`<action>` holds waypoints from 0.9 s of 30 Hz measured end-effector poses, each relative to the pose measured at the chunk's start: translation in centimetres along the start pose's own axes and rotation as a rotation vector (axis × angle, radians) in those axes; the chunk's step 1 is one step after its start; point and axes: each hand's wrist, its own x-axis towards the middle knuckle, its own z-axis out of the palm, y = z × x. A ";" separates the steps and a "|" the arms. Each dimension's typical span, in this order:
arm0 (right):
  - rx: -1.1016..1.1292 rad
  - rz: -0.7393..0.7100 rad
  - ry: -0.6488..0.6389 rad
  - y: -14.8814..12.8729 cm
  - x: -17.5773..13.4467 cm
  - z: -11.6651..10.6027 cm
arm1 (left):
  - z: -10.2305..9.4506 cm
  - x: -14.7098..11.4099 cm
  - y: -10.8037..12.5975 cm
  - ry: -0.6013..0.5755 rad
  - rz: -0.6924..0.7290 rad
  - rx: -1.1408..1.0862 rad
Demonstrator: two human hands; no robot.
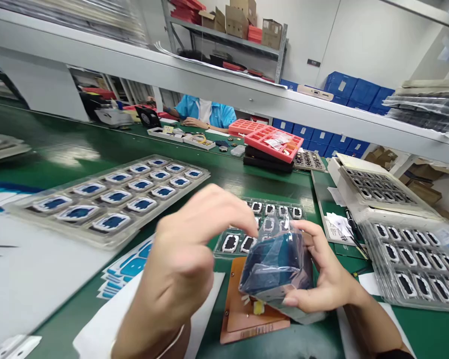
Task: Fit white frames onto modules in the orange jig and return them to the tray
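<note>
Clearly, the bag (275, 264) is held tilted by the right grip (325, 274) towards the worktop's (71, 316) near edge; just left, the left grip (189, 239) is curled, pinch unclear.

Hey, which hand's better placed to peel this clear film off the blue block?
Probably your left hand: its fingers bend beside the clear film, while your right hand holds the blue block.

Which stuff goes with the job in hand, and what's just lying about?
Likely the job:
film-wrapped blue bundle, held in the right hand, left hand close to it
copper-coloured plate, partly hidden by the bundle

Probably just lying about:
red trays
phone-like thing on the ledge
cardboard boxes
</note>
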 end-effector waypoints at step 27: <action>-0.049 -0.047 -0.097 0.6 -0.3 0.1 | -3.7 2.0 0.3 -0.587 0.105 -0.139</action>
